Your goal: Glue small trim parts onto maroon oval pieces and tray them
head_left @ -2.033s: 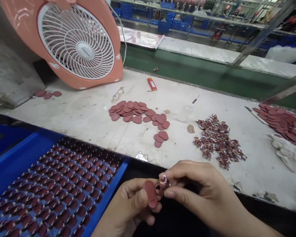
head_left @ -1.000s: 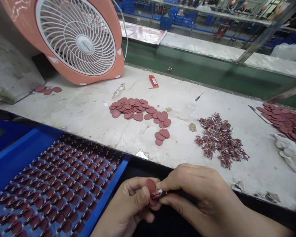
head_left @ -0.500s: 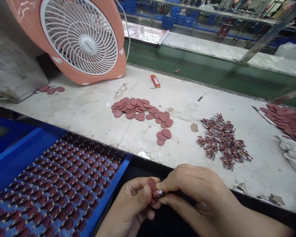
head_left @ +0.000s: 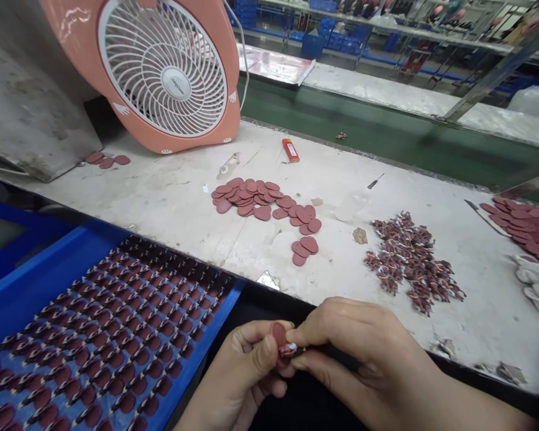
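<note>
Small maroon charm [head_left: 291, 350] pinched against the lower edge of an oval disc [head_left: 278, 334], both held just right of the blue tray [head_left: 193, 359]. Short, steady pressure advisable, with fingertips close to the join and neither part allowed to twist. Left hand [head_left: 238, 374]: curled nearly closed, thumb and fingers gripping the disc. Right hand [head_left: 354, 341]: thumb and forefinger closed on the charm, bearing toward the disc, other fingers folded beneath. Exact join hidden by fingertips. Beyond the tray, on the table [head_left: 161, 221]: loose discs [head_left: 260, 200], with heaped charms [head_left: 408, 263] further right. Ordered rows of disc pieces lying in the tray.
</note>
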The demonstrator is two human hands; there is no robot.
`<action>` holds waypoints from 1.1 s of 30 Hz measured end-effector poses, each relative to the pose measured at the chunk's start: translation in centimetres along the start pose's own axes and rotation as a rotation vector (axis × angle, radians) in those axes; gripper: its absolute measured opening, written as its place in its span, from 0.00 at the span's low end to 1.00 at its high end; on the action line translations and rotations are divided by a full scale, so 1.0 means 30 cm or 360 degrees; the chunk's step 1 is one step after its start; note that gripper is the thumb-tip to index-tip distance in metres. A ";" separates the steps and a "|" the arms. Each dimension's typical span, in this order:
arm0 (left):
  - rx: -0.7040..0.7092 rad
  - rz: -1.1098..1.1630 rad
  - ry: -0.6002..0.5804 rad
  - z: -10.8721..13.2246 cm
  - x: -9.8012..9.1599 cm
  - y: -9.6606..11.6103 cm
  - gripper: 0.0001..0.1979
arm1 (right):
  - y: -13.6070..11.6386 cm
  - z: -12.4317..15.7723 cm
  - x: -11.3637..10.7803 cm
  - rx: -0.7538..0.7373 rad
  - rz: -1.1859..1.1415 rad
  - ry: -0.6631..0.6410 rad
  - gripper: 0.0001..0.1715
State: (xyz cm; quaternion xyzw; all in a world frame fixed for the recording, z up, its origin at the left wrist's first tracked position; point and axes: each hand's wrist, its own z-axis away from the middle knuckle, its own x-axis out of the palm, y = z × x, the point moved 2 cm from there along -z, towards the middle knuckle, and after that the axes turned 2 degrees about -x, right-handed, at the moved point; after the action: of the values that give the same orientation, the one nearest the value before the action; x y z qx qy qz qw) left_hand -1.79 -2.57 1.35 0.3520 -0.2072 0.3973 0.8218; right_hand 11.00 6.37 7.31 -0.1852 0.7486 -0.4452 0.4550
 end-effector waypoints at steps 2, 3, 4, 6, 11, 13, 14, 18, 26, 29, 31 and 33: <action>0.0010 0.0015 -0.0049 -0.001 -0.007 -0.003 0.18 | -0.007 -0.003 -0.001 0.0013 0.0003 -0.0034 0.07; 0.0021 0.0042 -0.0079 -0.002 -0.012 -0.006 0.17 | -0.011 -0.003 -0.004 0.0020 0.0005 -0.0053 0.08; 0.0024 0.0073 -0.0117 -0.004 -0.017 -0.009 0.15 | -0.016 -0.003 -0.008 0.0019 0.0016 -0.0056 0.10; 0.0008 0.0158 -0.0181 -0.009 -0.032 -0.015 0.13 | -0.025 -0.004 -0.023 0.0010 0.0076 0.0002 0.18; -0.0107 0.0280 -0.0291 -0.020 -0.062 -0.026 0.11 | -0.037 -0.013 -0.047 -0.0032 0.0064 0.0080 0.14; -0.0105 0.0300 -0.0334 -0.022 -0.065 -0.027 0.09 | -0.036 -0.019 -0.040 -0.0021 -0.0017 -0.0001 0.12; -0.0095 0.0315 -0.0343 -0.022 -0.066 -0.027 0.09 | -0.035 -0.021 -0.035 -0.0007 -0.0035 -0.0038 0.12; -0.0072 0.0308 -0.0347 -0.021 -0.061 -0.026 0.10 | -0.031 -0.027 -0.016 0.0000 -0.0038 -0.0117 0.12; -0.0100 0.0306 -0.0298 -0.012 -0.051 -0.016 0.12 | -0.023 -0.032 0.001 0.0008 -0.0103 -0.0097 0.06; -0.0109 0.0302 -0.0265 -0.008 -0.056 -0.018 0.12 | -0.021 -0.028 0.008 0.0012 -0.0091 -0.0125 0.05; -0.0123 0.0306 -0.0257 -0.006 -0.059 -0.022 0.12 | -0.021 -0.025 0.012 0.0013 -0.0079 -0.0140 0.05; -0.0133 0.0307 -0.0244 -0.006 -0.064 -0.028 0.12 | -0.020 -0.025 0.014 0.0014 -0.0075 -0.0139 0.05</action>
State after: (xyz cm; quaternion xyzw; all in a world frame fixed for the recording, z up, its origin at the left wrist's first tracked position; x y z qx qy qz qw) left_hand -2.26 -3.77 -0.31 0.3252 -0.3185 0.4374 0.7756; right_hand 10.07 6.15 7.75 -0.2201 0.7215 -0.4506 0.4774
